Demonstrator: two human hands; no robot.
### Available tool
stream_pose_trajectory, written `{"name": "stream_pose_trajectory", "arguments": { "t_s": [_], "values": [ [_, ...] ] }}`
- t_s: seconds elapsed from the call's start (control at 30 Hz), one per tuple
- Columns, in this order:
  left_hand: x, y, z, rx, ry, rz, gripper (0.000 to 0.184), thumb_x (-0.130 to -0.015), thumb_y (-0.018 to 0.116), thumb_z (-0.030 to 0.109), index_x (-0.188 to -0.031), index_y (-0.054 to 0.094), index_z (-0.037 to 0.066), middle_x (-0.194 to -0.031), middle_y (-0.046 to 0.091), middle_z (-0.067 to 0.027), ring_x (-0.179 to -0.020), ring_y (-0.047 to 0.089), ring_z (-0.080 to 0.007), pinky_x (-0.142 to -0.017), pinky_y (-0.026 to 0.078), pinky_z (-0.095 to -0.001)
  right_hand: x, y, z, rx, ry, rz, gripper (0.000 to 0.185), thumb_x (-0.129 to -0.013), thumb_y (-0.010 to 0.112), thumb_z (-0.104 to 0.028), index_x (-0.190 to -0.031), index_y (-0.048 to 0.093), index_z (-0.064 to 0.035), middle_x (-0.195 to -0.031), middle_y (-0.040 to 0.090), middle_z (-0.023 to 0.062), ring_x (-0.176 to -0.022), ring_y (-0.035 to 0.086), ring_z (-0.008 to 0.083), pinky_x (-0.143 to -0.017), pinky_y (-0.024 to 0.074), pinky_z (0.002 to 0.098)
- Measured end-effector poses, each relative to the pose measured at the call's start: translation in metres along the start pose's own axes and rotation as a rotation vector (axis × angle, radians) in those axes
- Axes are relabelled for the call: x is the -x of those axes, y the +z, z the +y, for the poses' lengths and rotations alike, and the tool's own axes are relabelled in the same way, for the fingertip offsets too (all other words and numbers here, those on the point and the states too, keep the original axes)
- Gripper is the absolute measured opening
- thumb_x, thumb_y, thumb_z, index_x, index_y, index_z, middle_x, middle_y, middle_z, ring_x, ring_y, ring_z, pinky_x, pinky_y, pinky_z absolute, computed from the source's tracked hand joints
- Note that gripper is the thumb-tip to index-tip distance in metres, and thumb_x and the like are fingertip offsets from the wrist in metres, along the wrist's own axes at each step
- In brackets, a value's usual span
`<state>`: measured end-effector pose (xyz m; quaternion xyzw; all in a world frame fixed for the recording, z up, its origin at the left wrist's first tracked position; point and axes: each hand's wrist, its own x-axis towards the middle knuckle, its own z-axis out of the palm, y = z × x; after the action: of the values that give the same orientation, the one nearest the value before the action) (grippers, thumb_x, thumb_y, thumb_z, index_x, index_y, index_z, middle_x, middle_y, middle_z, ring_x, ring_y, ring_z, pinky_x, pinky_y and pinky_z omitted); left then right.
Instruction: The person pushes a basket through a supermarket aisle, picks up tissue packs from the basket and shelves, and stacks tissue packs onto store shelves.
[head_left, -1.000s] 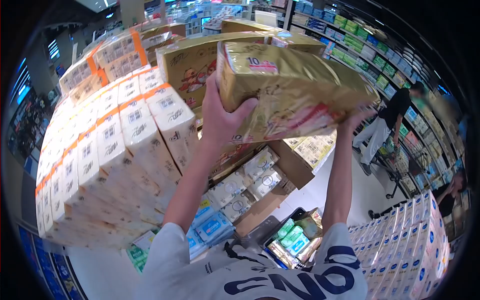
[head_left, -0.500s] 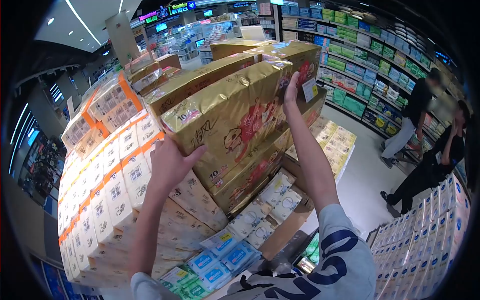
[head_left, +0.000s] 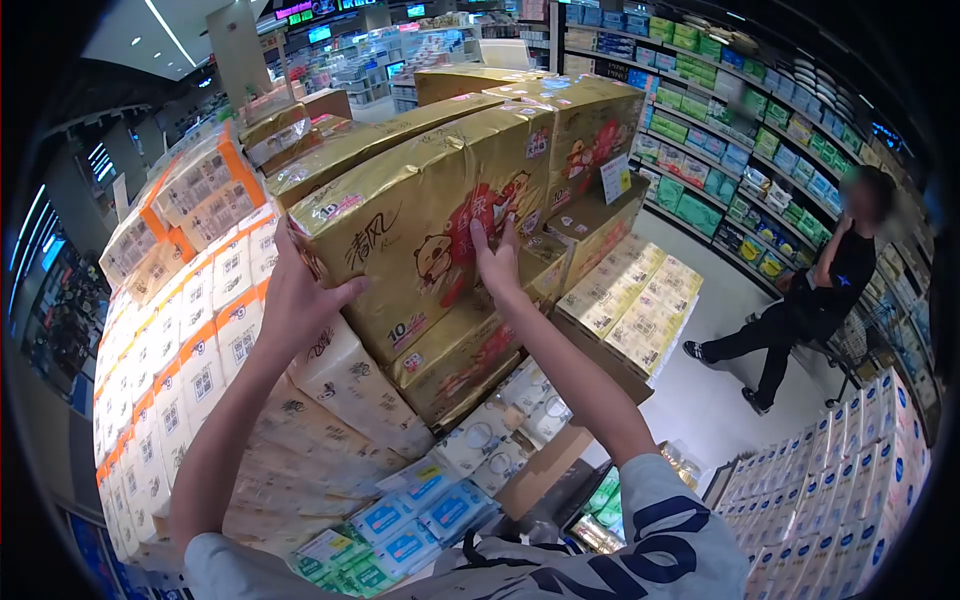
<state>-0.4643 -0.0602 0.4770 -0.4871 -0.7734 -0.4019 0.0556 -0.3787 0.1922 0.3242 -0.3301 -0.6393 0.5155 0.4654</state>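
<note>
A large gold tissue pack (head_left: 385, 250) with a cartoon bear and red print stands upright on top of other gold packs (head_left: 465, 360). My left hand (head_left: 300, 295) lies against its left end, thumb spread across the front face. On the front, near the red print, rests my right hand (head_left: 497, 262), its fingers apart and touching the wrap. Neither hand is wrapped round anything. Another gold pack (head_left: 592, 140) stands to the right, with a white price card (head_left: 615, 180) below it.
White tissue packs with orange bands (head_left: 215, 350) are stacked at the left. Wet-wipe packs (head_left: 455, 508) sit below. Cream packs (head_left: 635, 300) lie at the right. A person in black (head_left: 835, 280) walks near the shelves (head_left: 720, 130). More white packs (head_left: 840, 480) stand lower right.
The gold pack came down from a lifted, tilted position onto the stack. My right hand left its far end and moved left onto the front. A person in black moved along the aisle.
</note>
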Motion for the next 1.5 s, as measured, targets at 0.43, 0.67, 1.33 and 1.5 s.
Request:
{"name": "stream_pose_trajectory", "arguments": {
  "t_s": [0.43, 0.67, 1.33, 1.5],
  "values": [
    [-0.027, -0.022, -0.030, -0.504, 0.042, 0.004, 0.078, -0.070, 0.081, 0.033, -0.124, 0.036, -0.001, -0.112, 0.058, -0.0221, -0.101, 0.060, -0.0360, -0.082, 0.050, -0.0421, -0.013, 0.011, 0.005, 0.184, -0.023, -0.121, 0.102, -0.082, 0.061, -0.057, -0.148, 0.008, 0.0011, -0.150, 0.017, 0.0297, -0.139, 0.021, 0.0410, -0.114, 0.0203, 0.0421],
    [-0.013, -0.020, -0.016, -0.881, -0.008, 0.005, 0.057, -0.076, 0.074, 0.043, -0.105, 0.049, 0.001, -0.088, 0.063, -0.0164, -0.071, 0.063, -0.0307, -0.060, 0.049, -0.0417, -0.026, -0.049, 0.016, -0.009, 0.053, -0.468, 0.081, -0.082, 0.066, -0.051, -0.138, 0.038, 0.0011, -0.130, 0.051, 0.0178, -0.109, 0.059, 0.0245, -0.092, 0.0483, 0.0340],
    [0.273, 0.208, 0.030, -0.323, 0.710, -1.191, 0.060, -0.077, 0.070, 0.043, -0.119, 0.051, 0.004, -0.104, 0.059, -0.0144, -0.102, 0.060, -0.0334, -0.084, 0.048, -0.0442, 0.438, -0.376, 0.215, 0.675, 0.350, -0.543, 0.018, -0.082, 0.067, -0.023, -0.087, 0.068, -0.0066, -0.079, 0.070, 0.0096, -0.072, 0.068, 0.0231, -0.067, 0.0530, 0.0339],
    [0.386, 0.322, 0.038, -0.019, 0.798, -1.453, 0.064, -0.075, 0.072, 0.039, -0.123, 0.048, 0.005, -0.119, 0.053, -0.0208, -0.109, 0.056, -0.0359, -0.088, 0.046, -0.0502, 0.541, -0.405, 0.208, 0.563, 0.590, -0.314, 0.016, -0.077, 0.071, -0.019, -0.086, 0.067, -0.0059, -0.074, 0.068, 0.0038, -0.069, 0.064, 0.0121, -0.067, 0.0511, 0.0287]
  ]
}}
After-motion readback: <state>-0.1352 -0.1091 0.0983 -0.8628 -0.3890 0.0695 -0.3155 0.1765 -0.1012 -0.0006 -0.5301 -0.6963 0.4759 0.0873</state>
